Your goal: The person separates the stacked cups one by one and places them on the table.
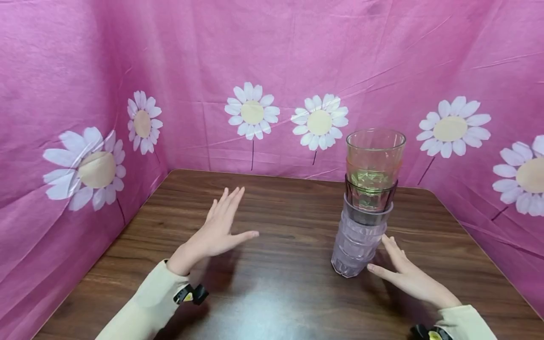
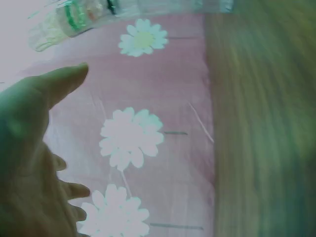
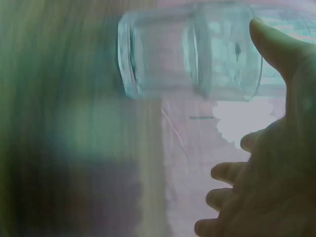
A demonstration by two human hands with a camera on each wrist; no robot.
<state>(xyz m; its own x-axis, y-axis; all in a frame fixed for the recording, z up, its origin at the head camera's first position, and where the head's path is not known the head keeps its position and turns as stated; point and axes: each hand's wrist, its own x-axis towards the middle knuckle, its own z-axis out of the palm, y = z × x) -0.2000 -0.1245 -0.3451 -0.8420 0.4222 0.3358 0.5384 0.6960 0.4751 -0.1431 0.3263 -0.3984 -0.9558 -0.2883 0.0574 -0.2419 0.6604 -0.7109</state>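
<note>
A tall stack of nested see-through cups (image 1: 359,238) stands on the table, right of the middle. Pale purple cups form its lower part, a dark-rimmed grey cup (image 1: 351,192) sits above them, and a yellowish-green cup (image 1: 376,153) tops it. My right hand (image 1: 410,278) is beside the stack's right side with its fingers spread, thumb and fingertips close to the purple cups; in the right wrist view the thumb overlaps the cup wall (image 3: 163,54). Farther left, my left hand (image 1: 216,236) hovers over the table, fingers straight and thumb out, holding nothing.
The brown wooden table (image 1: 280,283) meets a pink cloth (image 1: 289,42) with white daisies at its back and both sides. A black wrist device (image 1: 191,293) is strapped over the left sleeve, and another sits on the right sleeve.
</note>
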